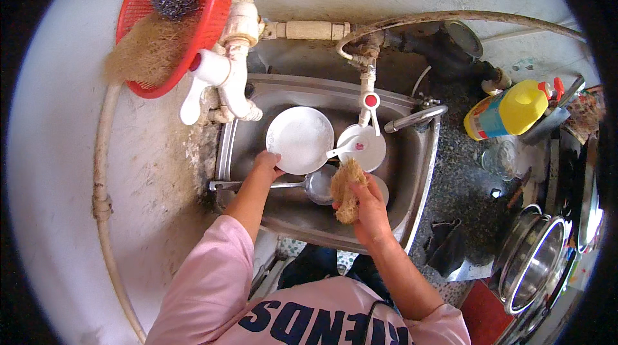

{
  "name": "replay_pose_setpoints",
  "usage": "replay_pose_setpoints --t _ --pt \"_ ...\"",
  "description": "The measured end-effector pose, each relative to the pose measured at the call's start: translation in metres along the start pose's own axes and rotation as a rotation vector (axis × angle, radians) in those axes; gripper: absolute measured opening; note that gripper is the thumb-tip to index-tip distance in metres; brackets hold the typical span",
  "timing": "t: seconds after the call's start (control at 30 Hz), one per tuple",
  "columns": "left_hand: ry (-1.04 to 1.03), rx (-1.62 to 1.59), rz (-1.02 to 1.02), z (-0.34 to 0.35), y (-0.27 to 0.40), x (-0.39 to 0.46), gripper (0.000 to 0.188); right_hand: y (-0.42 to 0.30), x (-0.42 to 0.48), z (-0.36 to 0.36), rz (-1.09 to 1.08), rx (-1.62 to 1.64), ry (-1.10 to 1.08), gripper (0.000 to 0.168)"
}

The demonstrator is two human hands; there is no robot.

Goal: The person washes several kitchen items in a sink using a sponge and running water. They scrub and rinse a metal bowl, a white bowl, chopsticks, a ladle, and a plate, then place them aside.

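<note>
My left hand (268,164) grips the lower left rim of a white plate (300,139) over a stainless steel sink (260,207). A tan fibrous scrubber (348,190) is held in my right hand (372,207), to the right of the plate. Behind the scrubber sits a white bowl (375,154) with a white spoon (351,146) in it. Between my hands lies a metal ladle (319,185), its handle reaching to the sink's left edge. Another pale dish (381,189) is partly hidden by my right hand.
A white-handled tap (207,74) and a red basket (219,21) with scrubbers are at upper left. A red-marked valve (371,100) and curved spout (417,118) reach over the sink. Right: a yellow bottle (512,108), glass jar (499,159), black cloth (445,246) and metal bowls (536,267).
</note>
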State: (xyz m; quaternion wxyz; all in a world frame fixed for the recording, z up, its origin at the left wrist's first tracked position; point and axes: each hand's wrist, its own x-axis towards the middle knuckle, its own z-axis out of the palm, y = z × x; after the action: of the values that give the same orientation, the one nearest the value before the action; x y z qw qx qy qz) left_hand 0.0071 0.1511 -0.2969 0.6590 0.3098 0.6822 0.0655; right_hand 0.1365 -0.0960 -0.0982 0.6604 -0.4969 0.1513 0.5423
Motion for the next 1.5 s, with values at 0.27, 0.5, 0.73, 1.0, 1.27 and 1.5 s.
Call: replay_pose_setpoints --t 0.27,0.5,0.73,1.0,1.27,1.5 --pt "-0.276 -0.032 0.105 -0.03 0.029 -0.099 0.041 0.009 0.072 0.061 -0.998 -1.131 0.082 0.038" --pt "-0.414 -0.113 0.147 -0.031 0.013 -0.146 0.042 0.046 0.111 0.083 -1.311 -1.382 -0.217 0.049" --pt "-0.365 -0.044 0.188 -0.035 0.015 -0.17 0.045 0.012 0.092 0.001 -1.295 -1.779 -0.392 0.048" --pt "-0.511 0.09 0.464 -0.029 -0.01 -0.168 0.042 0.051 0.098 0.051 -1.257 -1.317 -0.426 0.051" --pt "-0.279 0.081 0.23 -0.031 0.022 -0.184 0.046 0.022 0.089 -0.004 -1.079 -1.846 -0.104 0.06" --pt "-0.301 0.28 0.35 -0.028 0.026 -0.193 0.045 0.001 0.099 0.065 -1.391 -1.608 -0.103 0.057"
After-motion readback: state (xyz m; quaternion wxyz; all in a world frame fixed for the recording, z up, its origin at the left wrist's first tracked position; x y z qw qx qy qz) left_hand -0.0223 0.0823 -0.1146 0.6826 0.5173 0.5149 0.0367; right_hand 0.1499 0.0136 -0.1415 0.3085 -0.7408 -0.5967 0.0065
